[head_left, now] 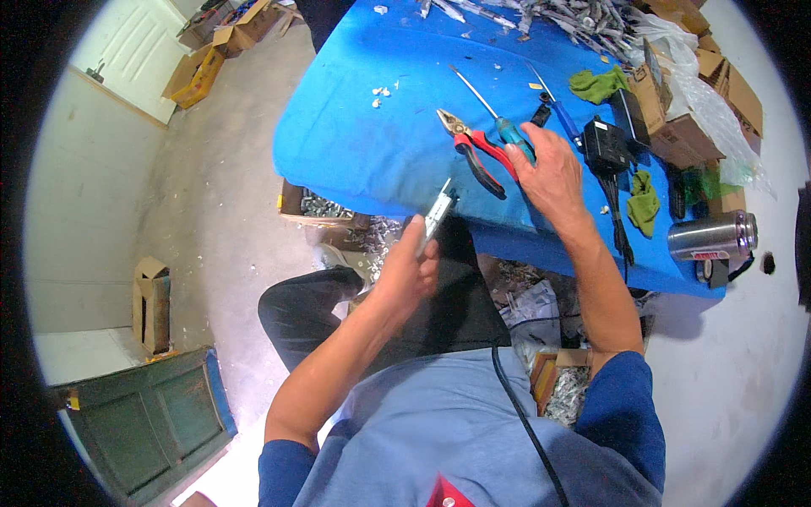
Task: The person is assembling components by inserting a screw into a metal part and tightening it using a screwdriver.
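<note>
My left hand point(404, 269) is closed round a slim white-and-silver part point(437, 213) with a thin metal tip, held over my lap just off the table's front edge. What exactly the part is I cannot make out. On the blue-covered table point(338, 135), my right hand point(552, 176) has its fingers round the teal handle of a screwdriver point(508, 132), whose shaft points to the far left. Pliers point(478, 160) with red and black handles lie open beside it, close to my right fingertips. Farther right rests a second screwdriver point(564, 120) with a blue handle.
A black power adapter point(606, 145) with its cable, green cloths point(598, 84), a cardboard box point(688, 139) and a steel tumbler point(712, 236) fill the table's right side. Many silvery parts point(574, 21) are heaped at the far edge. A box of metal pieces point(317, 207) stands below the table.
</note>
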Tool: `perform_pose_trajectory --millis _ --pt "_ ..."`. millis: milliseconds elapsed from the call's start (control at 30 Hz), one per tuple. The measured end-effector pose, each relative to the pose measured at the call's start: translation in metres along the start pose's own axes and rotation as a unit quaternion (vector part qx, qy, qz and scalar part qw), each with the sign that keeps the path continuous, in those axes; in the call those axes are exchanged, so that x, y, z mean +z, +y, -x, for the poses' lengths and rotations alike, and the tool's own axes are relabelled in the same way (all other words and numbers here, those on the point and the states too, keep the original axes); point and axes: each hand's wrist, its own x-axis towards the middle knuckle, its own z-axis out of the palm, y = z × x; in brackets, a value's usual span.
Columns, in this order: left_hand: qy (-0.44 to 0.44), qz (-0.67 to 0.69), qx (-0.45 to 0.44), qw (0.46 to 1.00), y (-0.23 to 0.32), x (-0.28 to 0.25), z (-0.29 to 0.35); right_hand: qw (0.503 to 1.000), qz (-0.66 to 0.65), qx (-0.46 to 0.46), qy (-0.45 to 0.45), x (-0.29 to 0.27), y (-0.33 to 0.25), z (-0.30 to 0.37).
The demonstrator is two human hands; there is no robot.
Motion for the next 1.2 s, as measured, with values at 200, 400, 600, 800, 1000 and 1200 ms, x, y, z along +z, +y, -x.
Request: perform_pose_trajectory --millis 200,400,600,800,1000,1200 --pt "0.008 0.043 0.021 0.999 0.011 0.002 -0.035 0.992 0.004 0.080 -0.093 0.007 0.023 -0.004" --pt "0.036 -0.029 0.071 0.996 0.015 -0.009 -0.050 0.967 -0.155 0.181 -0.094 -0.009 0.045 0.000" --pt "0.079 -0.045 0.058 0.994 0.014 -0.012 -0.053 0.924 -0.316 0.141 -0.162 -0.055 0.020 0.051" --pt "0.097 -0.081 0.105 0.987 0.008 -0.012 -0.052 0.938 -0.265 0.086 -0.206 -0.073 0.016 0.089" --pt "0.097 0.057 0.030 0.993 0.016 0.002 -0.048 0.953 -0.253 0.031 -0.161 -0.080 0.024 0.107" --pt "0.104 0.071 0.033 0.991 0.013 0.002 -0.052 0.955 -0.242 -0.007 -0.169 -0.082 0.018 0.104"
